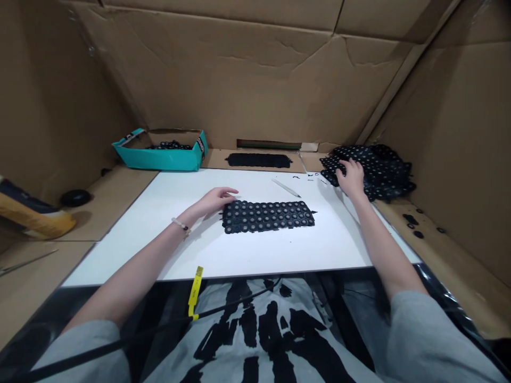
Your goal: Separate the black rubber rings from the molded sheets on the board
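A black rubbery sheet [268, 216] with rows of round studs lies flat on the white board, with small tabs sticking out at its ends. My left hand [217, 200] rests at its upper left corner, fingers stretched out and apart. At the back right, my right hand [352, 178] is on the near left edge of a heap of similar black studded sheets [385, 170]. Its fingers are spread over the sheets, and I see none lifted. Between the hands, a pale pen-like tool [286, 188] lies on the board behind the single sheet.
A teal box [159, 158] holding black pieces stands at the back left. Another black strip [258, 160] lies behind the white board [191, 255]. Small black scraps [311, 175] are scattered near the heap. A yellow-and-dark container [35, 213] is at left. Cardboard walls surround the workspace.
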Demonstrator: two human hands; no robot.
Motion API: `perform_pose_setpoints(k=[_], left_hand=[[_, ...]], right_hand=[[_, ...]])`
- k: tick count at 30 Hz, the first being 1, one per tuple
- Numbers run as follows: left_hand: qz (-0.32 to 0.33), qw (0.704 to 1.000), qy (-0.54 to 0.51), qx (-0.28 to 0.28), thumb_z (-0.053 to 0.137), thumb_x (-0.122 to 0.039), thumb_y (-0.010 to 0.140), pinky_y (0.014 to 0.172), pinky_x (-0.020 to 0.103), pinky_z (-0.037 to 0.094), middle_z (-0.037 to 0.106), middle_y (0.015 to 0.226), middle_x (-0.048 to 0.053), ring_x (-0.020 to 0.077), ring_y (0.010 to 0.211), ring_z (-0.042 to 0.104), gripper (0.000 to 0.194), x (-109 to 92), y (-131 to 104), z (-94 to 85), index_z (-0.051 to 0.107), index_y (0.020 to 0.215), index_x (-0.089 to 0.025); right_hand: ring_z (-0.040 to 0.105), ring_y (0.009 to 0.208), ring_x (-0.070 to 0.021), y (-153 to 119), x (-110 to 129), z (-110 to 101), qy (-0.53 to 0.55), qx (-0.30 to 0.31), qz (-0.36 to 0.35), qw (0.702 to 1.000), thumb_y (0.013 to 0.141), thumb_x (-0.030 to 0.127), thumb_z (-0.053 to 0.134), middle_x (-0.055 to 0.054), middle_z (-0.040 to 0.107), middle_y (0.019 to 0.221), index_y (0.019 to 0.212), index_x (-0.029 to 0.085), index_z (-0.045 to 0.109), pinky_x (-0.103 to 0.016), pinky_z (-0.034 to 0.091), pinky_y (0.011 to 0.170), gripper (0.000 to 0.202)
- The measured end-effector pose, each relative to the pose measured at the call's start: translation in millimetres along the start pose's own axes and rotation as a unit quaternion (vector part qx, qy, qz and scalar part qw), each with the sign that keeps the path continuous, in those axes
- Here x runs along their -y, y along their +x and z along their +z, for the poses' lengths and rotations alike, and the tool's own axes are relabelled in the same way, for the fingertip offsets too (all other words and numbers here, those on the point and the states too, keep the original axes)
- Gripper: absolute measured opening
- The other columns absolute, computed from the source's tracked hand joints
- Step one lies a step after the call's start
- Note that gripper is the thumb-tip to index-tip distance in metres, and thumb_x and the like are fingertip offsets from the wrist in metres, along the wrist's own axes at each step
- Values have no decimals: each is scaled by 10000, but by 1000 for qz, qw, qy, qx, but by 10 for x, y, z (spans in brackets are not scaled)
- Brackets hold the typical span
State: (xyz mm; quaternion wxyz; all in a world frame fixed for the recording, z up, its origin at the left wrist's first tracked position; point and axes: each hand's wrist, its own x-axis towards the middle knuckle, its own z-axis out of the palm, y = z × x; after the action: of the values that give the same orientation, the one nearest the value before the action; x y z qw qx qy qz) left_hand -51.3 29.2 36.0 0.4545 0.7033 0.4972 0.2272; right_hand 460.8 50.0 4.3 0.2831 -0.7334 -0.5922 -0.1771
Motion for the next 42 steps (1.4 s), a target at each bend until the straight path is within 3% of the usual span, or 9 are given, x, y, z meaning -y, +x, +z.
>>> perform_pose_setpoints(k=[5, 12, 17, 21, 25, 31, 33, 37, 42], left_hand=[[93, 976, 198, -1, 763, -487, 678, 874, 333, 500, 750, 1018, 92, 276, 954, 650, 392, 15, 0, -82, 791, 954, -210], [65, 980, 189, 6, 814, -417, 607, 740, 296, 475, 717, 833, 40, 220, 754, 618, 357, 1, -43, -53, 793, 914, -235], [68, 984, 162, 33, 793, -401, 627, 761, 315, 477, 697, 783, 41, 220, 755, 605, 241, -7, -22, -43, 760, 774, -213], [75, 994, 49, 60, 730, -517, 748, 812, 323, 496, 736, 965, 68, 238, 897, 640, 364, -84, -94, -70, 756, 919, -196], [45, 993, -63, 87, 712, -552, 797, 845, 358, 525, 754, 1008, 101, 261, 958, 665, 463, -182, -159, -64, 753, 1040, -160], [198, 977, -12, 78, 744, -452, 803, 893, 411, 545, 764, 1001, 106, 273, 941, 692, 345, -327, -371, 315, 774, 993, -165], [287, 951, 58, 94, 638, -416, 908, 937, 416, 534, 763, 1047, 113, 265, 984, 694, 285, -383, -529, 502, 784, 1023, -201], [458, 842, 165, 232, 508, -300, 998, 946, 382, 520, 761, 1096, 113, 222, 980, 691, 303, -444, -793, 798, 752, 1177, -302], [561, 767, 209, 231, 473, -216, 1008, 838, 318, 519, 759, 1018, 116, 187, 873, 674, 317, -362, -800, 936, 740, 1149, -310]], right_hand=[[373, 1414, -351, -19, 501, -169, 65, 7, -83, 994, 876, 250, 437, -153, 556, 1454, 1228, 180, 671, -592, 289, 1181, 429], [448, 1350, -336, -183, 899, -249, 128, 61, -133, 981, 894, 230, 440, -135, 649, 1328, 1071, 203, 740, -580, 326, 1151, 349], [543, 1211, -313, -357, 1313, -167, 138, 174, -206, 953, 937, 273, 473, -131, 689, 1243, 1075, 183, 733, -498, 403, 1083, 307], [546, 1177, -371, -501, 1623, -84, 15, 246, -150, 957, 940, 328, 545, -242, 677, 1187, 1137, 104, 690, -481, 481, 961, 332], [595, 1135, -351, -514, 1683, -10, -49, 268, -97, 957, 957, 138, 421, -303, 649, 1173, 1135, 48, 649, -436, 500, 918, 303], [663, 973, -343, -395, 1500, -93, 5, 269, -45, 962, 974, 173, 356, -275, 669, 1121, 1248, 80, 519, -438, 495, 834, 332], [662, 912, -336, -356, 1454, -141, 35, 231, -45, 971, 991, 227, 341, -235, 693, 1053, 1256, 123, 497, -423, 487, 798, 325], [642, 845, -313, -323, 1424, -182, 78, 155, -58, 983, 970, 261, 380, -194, 704, 994, 1239, 148, 489, -373, 455, 753, 312], [620, 896, -310, -346, 1426, -158, 101, 127, -97, 982, 946, 302, 431, -179, 698, 1031, 1119, 160, 557, -358, 427, 753, 257]])
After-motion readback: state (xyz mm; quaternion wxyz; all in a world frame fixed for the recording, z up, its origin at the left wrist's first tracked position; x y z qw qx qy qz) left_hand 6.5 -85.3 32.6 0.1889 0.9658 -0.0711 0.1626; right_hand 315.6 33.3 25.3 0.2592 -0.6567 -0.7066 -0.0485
